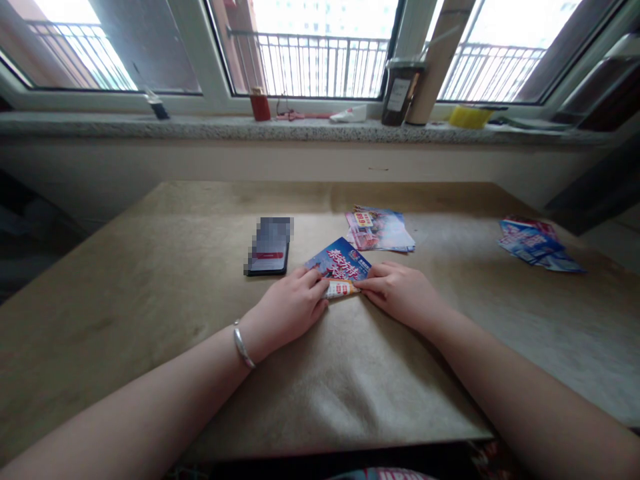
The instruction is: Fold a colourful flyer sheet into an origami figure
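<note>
Grasping 1 folded blue leaflet (341, 259): left hand (291, 301) gripping its left side, right hand (404, 293) fingertips pinching right corner.

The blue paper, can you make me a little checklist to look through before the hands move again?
1. Left hand on the blue paper: ok, at its left side.
2. Right hand on it: ok, fingertips at the near right end.
3. Near edge folded over: ok, a white printed strip shows.
4. Fold pressed flat all along: cannot tell, fingers cover part.
5. Phone clear of the paper: ok, apart, to the left.
6. Far-right papers neatly stacked: not ok, spread out.
</note>
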A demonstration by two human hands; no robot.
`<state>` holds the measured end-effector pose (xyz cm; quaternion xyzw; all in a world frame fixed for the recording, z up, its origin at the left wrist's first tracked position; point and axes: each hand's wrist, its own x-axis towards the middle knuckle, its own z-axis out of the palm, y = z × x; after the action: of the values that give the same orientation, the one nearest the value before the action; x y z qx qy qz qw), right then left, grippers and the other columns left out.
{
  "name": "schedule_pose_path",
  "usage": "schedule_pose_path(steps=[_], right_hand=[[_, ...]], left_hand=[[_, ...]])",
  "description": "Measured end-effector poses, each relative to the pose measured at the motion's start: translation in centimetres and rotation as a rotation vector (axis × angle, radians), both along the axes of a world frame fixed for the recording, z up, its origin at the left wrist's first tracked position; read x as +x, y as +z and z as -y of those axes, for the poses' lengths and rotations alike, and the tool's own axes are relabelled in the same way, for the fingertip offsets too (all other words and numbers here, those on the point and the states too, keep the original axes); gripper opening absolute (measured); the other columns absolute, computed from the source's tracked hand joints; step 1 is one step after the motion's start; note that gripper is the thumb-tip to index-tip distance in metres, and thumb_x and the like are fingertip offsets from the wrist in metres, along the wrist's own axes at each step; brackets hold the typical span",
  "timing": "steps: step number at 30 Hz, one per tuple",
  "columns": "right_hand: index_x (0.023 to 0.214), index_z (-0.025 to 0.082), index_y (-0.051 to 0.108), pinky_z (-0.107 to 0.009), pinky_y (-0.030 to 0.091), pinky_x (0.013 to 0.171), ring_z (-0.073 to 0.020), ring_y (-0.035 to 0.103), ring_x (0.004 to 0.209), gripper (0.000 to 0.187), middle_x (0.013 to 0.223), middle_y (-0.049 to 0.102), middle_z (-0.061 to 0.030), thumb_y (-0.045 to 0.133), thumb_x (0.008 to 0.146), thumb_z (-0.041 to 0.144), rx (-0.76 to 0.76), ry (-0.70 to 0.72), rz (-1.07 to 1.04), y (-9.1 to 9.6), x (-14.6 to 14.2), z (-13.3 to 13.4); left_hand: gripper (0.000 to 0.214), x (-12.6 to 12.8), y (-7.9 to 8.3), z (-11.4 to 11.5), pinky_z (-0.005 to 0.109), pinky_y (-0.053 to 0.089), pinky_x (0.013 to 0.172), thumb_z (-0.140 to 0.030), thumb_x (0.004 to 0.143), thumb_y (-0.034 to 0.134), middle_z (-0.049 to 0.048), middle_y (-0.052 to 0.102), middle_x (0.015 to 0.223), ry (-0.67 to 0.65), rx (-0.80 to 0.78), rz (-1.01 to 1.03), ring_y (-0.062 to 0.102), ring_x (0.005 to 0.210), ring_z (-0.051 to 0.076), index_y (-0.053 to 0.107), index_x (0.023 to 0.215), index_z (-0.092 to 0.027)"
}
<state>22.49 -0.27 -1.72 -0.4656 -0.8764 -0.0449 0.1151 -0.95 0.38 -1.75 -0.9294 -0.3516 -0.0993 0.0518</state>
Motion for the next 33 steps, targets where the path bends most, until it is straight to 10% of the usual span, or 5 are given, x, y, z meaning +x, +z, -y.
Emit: schedule_pose_path(steps=[21,33], right_hand=[[0.091,0.028,0.073,-0.027,0.044,0.069,-0.0166,0.063,0.084,0.020,0.090,0.070,0.0004,0.055,0.087,0.020,-0.094,-0.024,-0.040,0.60,0.31,-0.13],[0.090,0.028,0.074,-0.027,0.043,0.068,-0.0167,0.061,0.082,0.021,0.086,0.068,-0.0012,0.055,0.086,0.020,-0.109,-0.041,-0.043,0.59,0.20,-0.14]], left_hand=[[0.040,0.33,-0.42,0.81,0.046,0.038,0.100,-0.042,0.091,0.047,0.0098,0.052,0.117,0.052,-0.019,-0.008,0.045,0.114,0.029,0.051,0.126,-0.025],[0.056,0.51,0.16,0.66,0.041,0.038,0.101,-0.048,0.088,0.048,0.0125,0.055,0.115,-0.081,-0.076,-0.055,0.048,0.109,0.027,0.046,0.130,-0.010]])
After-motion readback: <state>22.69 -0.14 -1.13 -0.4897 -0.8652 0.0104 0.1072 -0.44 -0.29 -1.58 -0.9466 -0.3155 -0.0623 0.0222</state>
